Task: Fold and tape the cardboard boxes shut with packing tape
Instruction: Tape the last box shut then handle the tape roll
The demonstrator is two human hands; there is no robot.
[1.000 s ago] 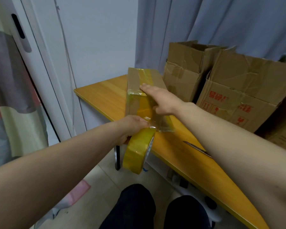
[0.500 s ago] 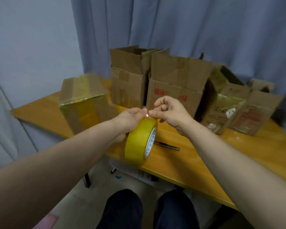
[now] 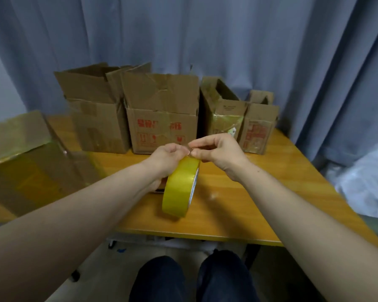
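My left hand (image 3: 165,161) grips a yellow roll of packing tape (image 3: 180,188), held upright above the wooden table (image 3: 260,192). My right hand (image 3: 216,153) pinches the loose end of the tape at the top of the roll, fingertips touching those of my left hand. A taped, shut cardboard box (image 3: 28,158) lies blurred at the left of the table. Behind my hands stand open boxes: a plain one (image 3: 96,114), one with red print (image 3: 162,114), and two smaller ones (image 3: 225,107) (image 3: 260,127) at the right.
A blue-grey curtain (image 3: 205,40) hangs behind the table. A dark thin tool (image 3: 158,190) lies on the table, mostly hidden behind the roll. Pale bedding (image 3: 367,182) lies to the right. My knees (image 3: 192,277) show below the table's front edge.
The view has swung right, away from the taped box. My right hand left that box and came to the roll's top. The roll now hangs over the table.
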